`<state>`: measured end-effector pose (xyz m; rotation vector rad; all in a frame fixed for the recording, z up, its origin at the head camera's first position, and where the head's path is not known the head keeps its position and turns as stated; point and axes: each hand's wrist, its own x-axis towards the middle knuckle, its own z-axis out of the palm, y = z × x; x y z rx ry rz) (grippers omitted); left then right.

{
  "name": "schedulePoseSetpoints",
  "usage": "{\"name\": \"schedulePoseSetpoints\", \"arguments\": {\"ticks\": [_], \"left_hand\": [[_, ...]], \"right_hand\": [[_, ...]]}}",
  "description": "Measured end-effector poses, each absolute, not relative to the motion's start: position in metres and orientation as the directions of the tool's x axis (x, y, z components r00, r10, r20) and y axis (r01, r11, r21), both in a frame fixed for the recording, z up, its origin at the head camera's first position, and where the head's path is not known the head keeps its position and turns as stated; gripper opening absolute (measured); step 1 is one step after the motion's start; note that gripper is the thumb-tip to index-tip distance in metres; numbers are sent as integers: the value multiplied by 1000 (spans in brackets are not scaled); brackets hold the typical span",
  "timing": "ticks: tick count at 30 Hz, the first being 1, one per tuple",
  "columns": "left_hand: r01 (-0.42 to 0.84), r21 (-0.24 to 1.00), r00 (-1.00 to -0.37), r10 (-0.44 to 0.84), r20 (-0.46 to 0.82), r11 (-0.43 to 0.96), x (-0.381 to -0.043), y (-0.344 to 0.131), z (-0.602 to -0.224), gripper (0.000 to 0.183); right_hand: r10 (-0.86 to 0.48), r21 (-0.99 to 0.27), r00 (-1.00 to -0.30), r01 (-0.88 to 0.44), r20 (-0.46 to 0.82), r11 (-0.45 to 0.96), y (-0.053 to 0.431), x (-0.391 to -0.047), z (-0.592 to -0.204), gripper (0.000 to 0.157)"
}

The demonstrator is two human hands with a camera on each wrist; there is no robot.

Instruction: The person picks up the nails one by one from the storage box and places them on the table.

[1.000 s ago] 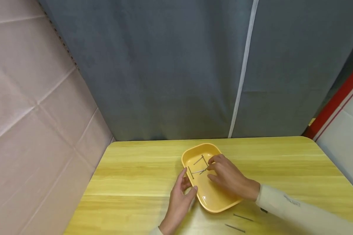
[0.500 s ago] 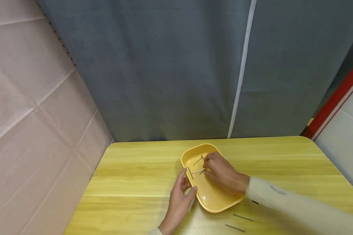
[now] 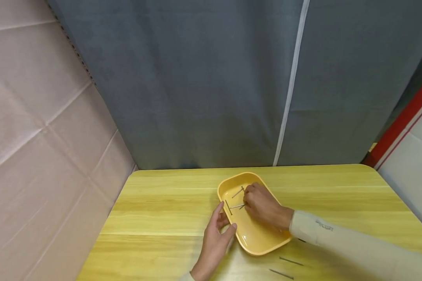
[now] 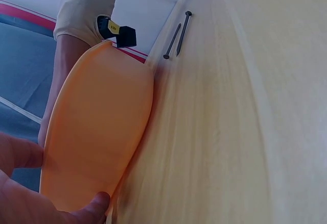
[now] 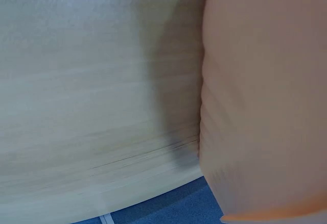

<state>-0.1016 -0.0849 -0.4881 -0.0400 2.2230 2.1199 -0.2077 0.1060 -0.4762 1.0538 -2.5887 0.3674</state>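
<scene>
My left grip (image 3: pixel 212 236) spreads against the left edge of the tray (image 3: pixel 253 240); my right grip (image 3: pixel 261 201) curls, hold hidden. Stiff, probably light nails (image 3: pixel 237 206): pinch mid-shank.

Open to reach across the worktop (image 3: pixel 151 210) from its left edge up to the left grip (image 3: pixel 213 234), blocked there at the rim of the tray (image 3: pixel 254 240). Free also at the far right corner, beyond the sleeve (image 3: pixel 344 240). Barred from the near right by that sleeve, and over the tray's right side by the right grip (image 3: pixel 263 203). Inside, cluttered with nails (image 3: pixel 237 206) farward, open nearward. Just off the near end, obstructed low by two loose nails (image 3: pixel 281 274).
</scene>
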Motion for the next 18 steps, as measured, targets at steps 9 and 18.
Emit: {"name": "schedulePoseSetpoints", "arguments": {"ticks": [9, 18], "left_hand": [[-60, 997, -997, 40, -62, 48, -102, -84, -488, 79], [-56, 996, -998, 31, -58, 69, -101, -86, -489, 80]], "right_hand": [[-624, -139, -674, -715, 395, 685, 108, -209, -478, 10], [-586, -256, -730, -677, 353, 690, 108, -206, -468, 9]]}}
